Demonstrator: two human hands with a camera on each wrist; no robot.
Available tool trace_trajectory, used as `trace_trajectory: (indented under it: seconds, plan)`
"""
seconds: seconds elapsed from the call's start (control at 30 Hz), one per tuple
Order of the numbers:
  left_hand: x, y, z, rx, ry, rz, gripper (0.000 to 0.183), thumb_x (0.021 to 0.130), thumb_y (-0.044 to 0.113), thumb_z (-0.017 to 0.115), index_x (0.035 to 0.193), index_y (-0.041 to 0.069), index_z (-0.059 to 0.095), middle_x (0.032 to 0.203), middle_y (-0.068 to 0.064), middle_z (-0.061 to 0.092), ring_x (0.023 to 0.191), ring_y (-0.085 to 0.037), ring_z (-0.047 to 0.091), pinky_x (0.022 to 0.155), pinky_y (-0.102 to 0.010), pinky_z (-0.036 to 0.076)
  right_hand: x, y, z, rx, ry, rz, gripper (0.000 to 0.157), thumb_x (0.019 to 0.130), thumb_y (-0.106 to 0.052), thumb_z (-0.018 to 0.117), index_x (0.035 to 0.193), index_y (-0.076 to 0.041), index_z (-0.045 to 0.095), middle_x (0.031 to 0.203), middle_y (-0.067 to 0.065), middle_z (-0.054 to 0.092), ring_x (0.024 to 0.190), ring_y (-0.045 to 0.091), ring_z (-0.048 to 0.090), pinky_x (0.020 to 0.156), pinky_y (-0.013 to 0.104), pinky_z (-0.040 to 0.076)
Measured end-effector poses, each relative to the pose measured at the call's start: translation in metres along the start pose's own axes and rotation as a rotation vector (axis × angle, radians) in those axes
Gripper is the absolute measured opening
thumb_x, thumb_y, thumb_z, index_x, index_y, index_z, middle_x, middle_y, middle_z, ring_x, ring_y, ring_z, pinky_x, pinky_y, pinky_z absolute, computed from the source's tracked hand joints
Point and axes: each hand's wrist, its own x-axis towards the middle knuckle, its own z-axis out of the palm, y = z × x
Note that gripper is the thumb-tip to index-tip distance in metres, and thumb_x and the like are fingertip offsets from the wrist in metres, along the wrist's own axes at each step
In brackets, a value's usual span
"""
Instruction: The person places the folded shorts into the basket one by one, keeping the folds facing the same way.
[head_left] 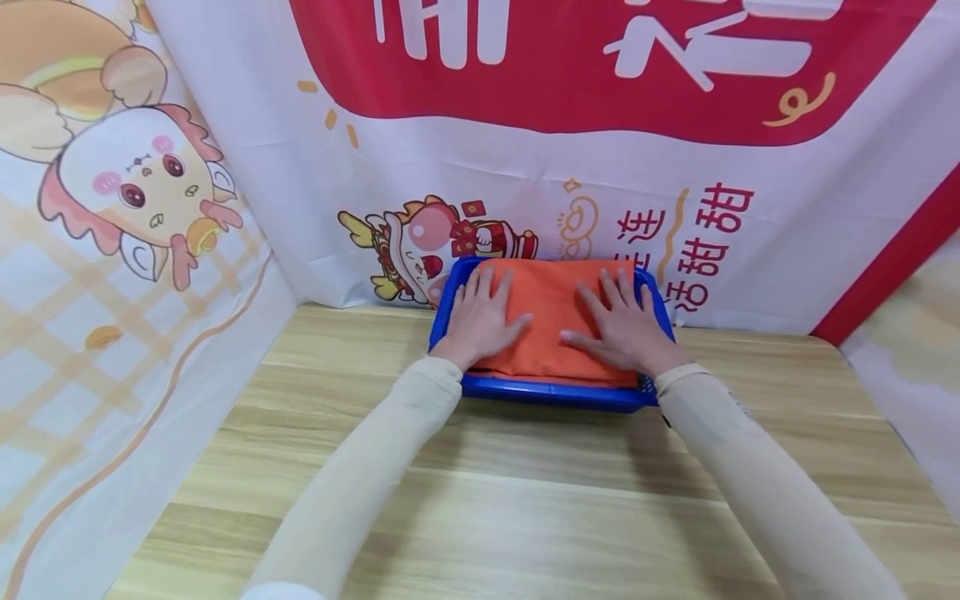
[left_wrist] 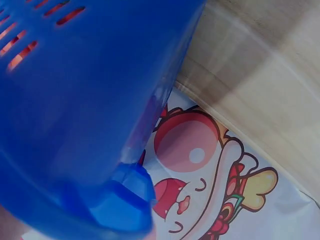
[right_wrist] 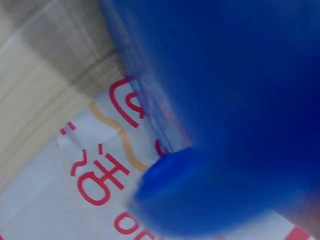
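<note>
A folded orange cloth lies flat in a blue plastic basket at the back of the table, against the printed backdrop. My left hand rests with spread, straight fingers on the cloth's left side. On its right side lies my right hand, fingers likewise spread and straight. In the left wrist view the slotted basket wall fills much of the frame, with orange showing through its slots. The right wrist view has the basket's blurred side. Whatever lies beneath the cloth is hidden.
The wood-grain table stretches from the basket toward me. A white and red printed backdrop rises right behind the basket. Another printed sheet stands along the left edge, and a red strip runs down the right side.
</note>
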Motion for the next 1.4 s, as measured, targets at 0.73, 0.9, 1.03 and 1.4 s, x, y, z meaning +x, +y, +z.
trace_trajectory:
  seconds: [0.73,0.9,1.03,1.4]
  plan:
    - [-0.006,-0.010,0.025,0.024,-0.339,-0.004,0.101,0.086,0.089,0.026,0.164,0.029,0.003,0.169,-0.012,-0.009,0.152,-0.044,-0.013,0.122,-0.058,0.000,0.012,0.019,0.032,0.114,-0.196,0.054,0.118,0.079,-0.093,0.037,0.163,-0.023,-0.006,0.166,0.017,-0.020,0.151,0.042,-0.017,0.115,0.072,0.006]
    - [-0.006,-0.010,0.029,0.029,-0.321,-0.006,0.100,0.087,0.088,0.027,0.164,0.028,0.003,0.169,-0.012,-0.008,0.152,-0.043,-0.011,0.122,-0.057,-0.002,0.014,0.021,0.034,0.121,-0.203,0.063,0.121,0.076,-0.095,0.038,0.163,-0.025,-0.008,0.166,0.015,-0.023,0.150,0.041,-0.019,0.114,0.073,0.006]
    - [-0.006,-0.011,0.032,0.036,-0.324,-0.011,0.101,0.086,0.089,0.027,0.164,0.029,0.001,0.169,-0.011,-0.010,0.152,-0.043,-0.012,0.122,-0.057,-0.002,0.016,0.021,0.035,0.124,-0.208,0.067,0.122,0.076,-0.095,0.041,0.163,-0.026,-0.008,0.166,0.015,-0.024,0.150,0.041,-0.020,0.114,0.073,0.004]
    - [-0.002,-0.011,0.037,0.028,-0.385,-0.034,0.107,0.081,0.094,0.022,0.163,0.031,-0.003,0.169,-0.009,-0.015,0.151,-0.042,-0.019,0.120,-0.057,-0.009,0.015,0.022,0.037,0.129,-0.209,0.079,0.122,0.075,-0.094,0.044,0.163,-0.027,-0.008,0.165,0.013,-0.025,0.150,0.039,-0.022,0.114,0.073,0.004]
